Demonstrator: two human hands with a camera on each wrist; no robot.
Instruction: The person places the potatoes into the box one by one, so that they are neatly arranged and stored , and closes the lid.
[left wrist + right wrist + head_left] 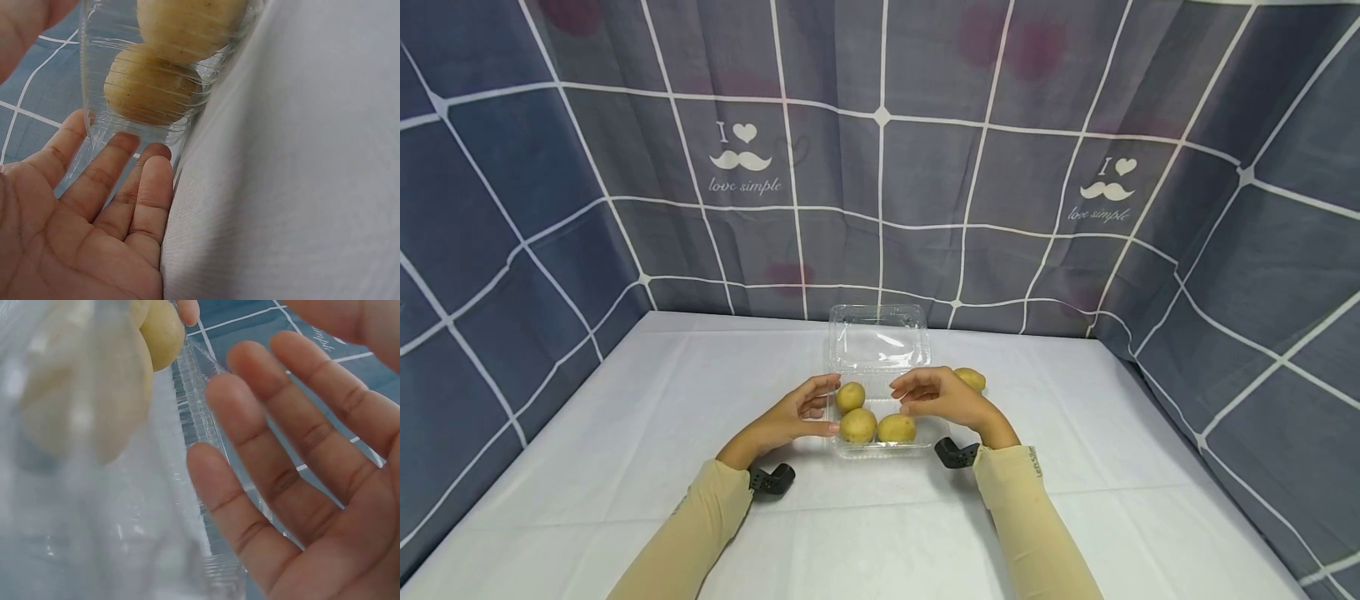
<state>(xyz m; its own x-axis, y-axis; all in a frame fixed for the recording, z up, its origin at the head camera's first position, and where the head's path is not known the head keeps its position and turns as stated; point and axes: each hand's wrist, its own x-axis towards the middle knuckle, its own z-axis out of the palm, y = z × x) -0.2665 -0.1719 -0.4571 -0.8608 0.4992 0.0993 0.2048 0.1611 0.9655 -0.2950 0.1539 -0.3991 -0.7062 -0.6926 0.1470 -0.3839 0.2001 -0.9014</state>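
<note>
A clear plastic clamshell box (pixel 934 431) sits on the table with its lid (pixel 880 337) raised at the back. Inside are three potatoes: one at the back left (pixel 850 397), one at the front left (pixel 858 425) and one at the front middle (pixel 897 428). My left hand (pixel 786 419) rests against the box's left side, its fingers (pixel 103 172) reaching the ribbed wall. Over the right part of the box hovers my right hand (pixel 951 397), fingers (pixel 240 412) spread and holding nothing. Another potato (pixel 972 379) lies outside, behind the right hand and partly hidden by it.
A white cloth (pixel 775 542) covers the table. Grey checked curtains (pixel 842 167) stand behind it and on both sides. Black wrist cameras (pixel 772 480) are strapped to both wrists, close to the tabletop.
</note>
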